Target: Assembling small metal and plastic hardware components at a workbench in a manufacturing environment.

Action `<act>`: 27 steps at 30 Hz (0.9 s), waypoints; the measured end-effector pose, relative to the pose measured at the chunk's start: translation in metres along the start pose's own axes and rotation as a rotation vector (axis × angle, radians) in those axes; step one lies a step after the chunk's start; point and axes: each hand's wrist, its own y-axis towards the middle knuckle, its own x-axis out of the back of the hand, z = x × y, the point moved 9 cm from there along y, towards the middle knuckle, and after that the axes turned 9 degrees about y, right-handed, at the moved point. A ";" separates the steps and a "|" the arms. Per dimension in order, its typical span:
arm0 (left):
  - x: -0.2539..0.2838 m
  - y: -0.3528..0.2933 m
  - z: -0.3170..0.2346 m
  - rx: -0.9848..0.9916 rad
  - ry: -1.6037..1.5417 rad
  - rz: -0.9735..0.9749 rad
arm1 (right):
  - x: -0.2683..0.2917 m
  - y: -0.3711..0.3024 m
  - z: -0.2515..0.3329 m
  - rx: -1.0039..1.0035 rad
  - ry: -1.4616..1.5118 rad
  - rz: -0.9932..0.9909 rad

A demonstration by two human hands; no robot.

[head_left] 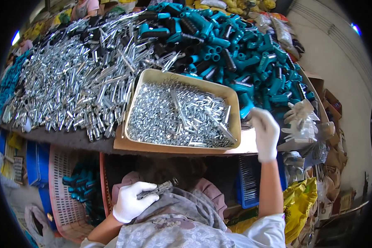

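Observation:
My left hand (pixel 130 201), in a white glove, is closed around a short metal tool part (pixel 164 187) over my lap. The part is silvery and roughly cylindrical; its exact kind is not clear. At the right end of a cream tray (pixel 234 103), my gloved right hand (pixel 265 134) is held above the table edge with its fingers curled in. Whatever it may hold is hidden. Close to its fingertips lies a teal tool handle (pixel 246 106). Small shiny metal pieces (pixel 165 111) and a few longer rods fill the tray.
Left of the tray spreads a big heap of silvery metal shafts (pixel 74 78). Teal and black handles (pixel 219 37) are piled behind it. Spare white gloves (pixel 300 118) lie at the right. Below are a pink basket (pixel 66 186), a blue bin (pixel 249 202) and a yellow bag (pixel 298 202).

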 end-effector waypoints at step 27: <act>-0.015 0.009 0.009 0.048 -0.067 0.015 | -0.129 0.177 -0.159 -0.503 -0.801 0.303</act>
